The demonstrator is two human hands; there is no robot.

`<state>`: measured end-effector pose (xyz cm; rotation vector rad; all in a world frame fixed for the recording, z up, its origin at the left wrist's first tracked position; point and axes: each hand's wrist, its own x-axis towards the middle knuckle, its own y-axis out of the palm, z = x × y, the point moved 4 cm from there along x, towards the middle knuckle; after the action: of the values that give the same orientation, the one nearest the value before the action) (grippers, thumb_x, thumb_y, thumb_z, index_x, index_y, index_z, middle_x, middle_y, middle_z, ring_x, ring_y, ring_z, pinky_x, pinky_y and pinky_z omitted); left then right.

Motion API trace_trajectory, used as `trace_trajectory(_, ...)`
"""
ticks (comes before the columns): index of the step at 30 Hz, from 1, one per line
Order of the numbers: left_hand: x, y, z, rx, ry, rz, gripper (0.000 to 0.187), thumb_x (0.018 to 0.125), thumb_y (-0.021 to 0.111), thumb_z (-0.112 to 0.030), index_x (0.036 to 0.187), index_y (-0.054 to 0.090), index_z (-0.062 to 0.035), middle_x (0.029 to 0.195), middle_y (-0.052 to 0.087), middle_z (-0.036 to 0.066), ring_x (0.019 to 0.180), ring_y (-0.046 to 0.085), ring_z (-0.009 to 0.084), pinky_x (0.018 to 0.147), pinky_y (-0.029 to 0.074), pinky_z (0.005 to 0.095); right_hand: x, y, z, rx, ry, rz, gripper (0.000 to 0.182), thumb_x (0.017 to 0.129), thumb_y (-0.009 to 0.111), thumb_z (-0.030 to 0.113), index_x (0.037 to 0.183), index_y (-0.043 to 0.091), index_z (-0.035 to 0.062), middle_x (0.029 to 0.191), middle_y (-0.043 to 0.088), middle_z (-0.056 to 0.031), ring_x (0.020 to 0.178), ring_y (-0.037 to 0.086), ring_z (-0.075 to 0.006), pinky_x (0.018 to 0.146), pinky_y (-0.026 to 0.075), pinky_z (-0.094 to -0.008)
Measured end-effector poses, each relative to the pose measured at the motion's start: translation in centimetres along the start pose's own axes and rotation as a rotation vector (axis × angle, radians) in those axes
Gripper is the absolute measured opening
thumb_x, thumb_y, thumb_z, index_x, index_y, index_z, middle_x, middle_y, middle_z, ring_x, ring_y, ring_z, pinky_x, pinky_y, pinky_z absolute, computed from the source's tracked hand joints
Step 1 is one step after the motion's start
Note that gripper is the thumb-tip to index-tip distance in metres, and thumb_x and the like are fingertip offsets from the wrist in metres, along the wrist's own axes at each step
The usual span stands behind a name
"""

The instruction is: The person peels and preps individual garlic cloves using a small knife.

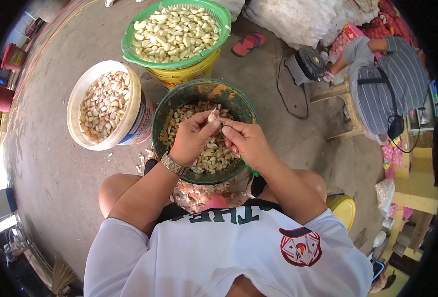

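Over a dark green tub point(251, 106) of garlic cloves, my left hand point(191, 136) pinches a garlic clove point(212, 117) between thumb and fingers. My right hand point(246, 141) is closed round a small tool with a green handle point(251, 170), its upper end close to the clove. Most of the tool is hidden by my fingers. A white bucket point(74, 106) of unpeeled-looking cloves stands to the left of the tub. Behind the tub, a green basket point(128, 42) of pale peeled cloves rests on a yellow bucket point(194, 73).
Garlic skins point(199, 193) lie on the floor below the tub. A red slipper point(248, 44) lies beyond it. At the right, another person point(392, 84) sits by a black appliance point(305, 65) with a cord. Large sacks point(303, 20) lie at the back.
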<state>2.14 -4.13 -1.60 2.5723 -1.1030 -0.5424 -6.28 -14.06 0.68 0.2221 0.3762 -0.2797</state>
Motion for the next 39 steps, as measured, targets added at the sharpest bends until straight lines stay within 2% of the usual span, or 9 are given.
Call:
trace_trajectory(8,0.1,-0.4,-0.1,-0.19,-0.105,0.006,0.021,0.081,0.051,-0.007,0.101,0.05,0.0,0.089,0.056,0.005,0.072,0.054,0.0106,0.066,0.045,0.0235,0.5,-1.2,0.0,0.143,0.048,-0.051,0.031,0.084,0.047,0.017,0.109,0.049,-0.0011,0.057,0.046,0.0005,0.047,0.039,-0.0051,0.04,0.033,-0.018)
trace_trajectory(11,0.2,-0.7,0.1,-0.265,-0.078,0.001,0.017,0.08,0.053,-0.009,0.094,0.049,-0.0007,0.084,0.057,0.005,0.071,0.054,0.0094,0.064,0.045,0.0222,0.4,-0.9,0.1,0.163,0.058,0.012,0.033,0.085,0.045,0.019,0.115,0.045,0.003,0.063,0.047,-0.0007,0.048,0.039,-0.0055,0.041,0.033,-0.0171)
trace_trajectory(17,0.1,-0.6,0.0,0.009,-0.083,-0.033,0.018,0.079,0.055,-0.009,0.096,0.053,-0.0006,0.083,0.057,0.004,0.069,0.053,0.009,0.062,0.044,0.0209,0.4,-0.4,-0.2,-0.002,-0.012,0.082,0.037,0.086,0.044,0.019,0.119,0.04,0.0051,0.063,0.047,-0.001,0.048,0.041,-0.0056,0.041,0.034,-0.0182)
trace_trajectory(20,0.1,-0.5,0.0,-0.04,-0.104,-0.007,0.018,0.079,0.055,-0.009,0.093,0.054,0.0015,0.078,0.058,0.004,0.067,0.052,0.0075,0.062,0.044,0.02,0.5,-0.4,-0.4,0.076,0.046,0.094,0.037,0.086,0.044,0.021,0.119,0.04,0.0055,0.063,0.047,-0.001,0.049,0.041,-0.0057,0.041,0.034,-0.0181)
trace_trajectory(23,0.0,-0.5,-0.5,0.135,-0.009,-0.117,0.018,0.077,0.057,-0.007,0.092,0.054,0.0037,0.076,0.057,0.003,0.065,0.051,0.0056,0.06,0.043,0.0189,0.3,-0.3,-0.4,0.235,0.104,0.114,0.037,0.086,0.043,0.024,0.118,0.04,0.0057,0.064,0.047,-0.0012,0.048,0.04,-0.0058,0.042,0.034,-0.0181)
trace_trajectory(27,0.0,-0.6,-0.2,0.367,0.151,-0.175,0.021,0.074,0.061,-0.008,0.089,0.054,0.0053,0.074,0.059,0.004,0.063,0.052,0.0051,0.056,0.044,0.0182,0.1,0.2,-0.6,0.2,0.083,0.09,0.037,0.087,0.042,0.026,0.119,0.041,0.0068,0.064,0.047,-0.0012,0.047,0.039,-0.006,0.042,0.033,-0.0183)
trace_trajectory(30,0.0,-0.5,-0.2,0.407,0.149,-0.195,0.021,0.075,0.06,-0.008,0.09,0.055,0.0054,0.073,0.058,0.004,0.062,0.051,0.0048,0.057,0.044,0.0181,0.2,0.1,-0.7,0.171,0.075,0.061,0.036,0.087,0.042,0.025,0.118,0.042,0.0076,0.064,0.047,-0.001,0.047,0.039,-0.006,0.042,0.033,-0.0184)
trace_trajectory(36,0.1,-0.1,-1.1,0.105,-0.072,0.036,0.021,0.08,0.054,-0.01,0.097,0.055,0.0032,0.078,0.057,0.003,0.065,0.051,0.0058,0.061,0.044,0.0186,0.2,-0.4,0.0,0.173,0.056,0.062,0.034,0.087,0.043,0.024,0.115,0.046,0.0055,0.063,0.047,-0.0014,0.047,0.039,-0.0063,0.041,0.033,-0.0187)
trace_trajectory(39,0.3,-0.6,-0.4,-0.21,-0.257,0.143,0.019,0.082,0.051,-0.011,0.096,0.055,0.0015,0.079,0.056,0.002,0.065,0.05,0.0066,0.061,0.043,0.0187,0.0,-0.7,0.3,0.235,0.089,0.089,0.034,0.086,0.044,0.023,0.114,0.046,0.0035,0.063,0.047,-0.0013,0.047,0.038,-0.0064,0.04,0.032,-0.0186)
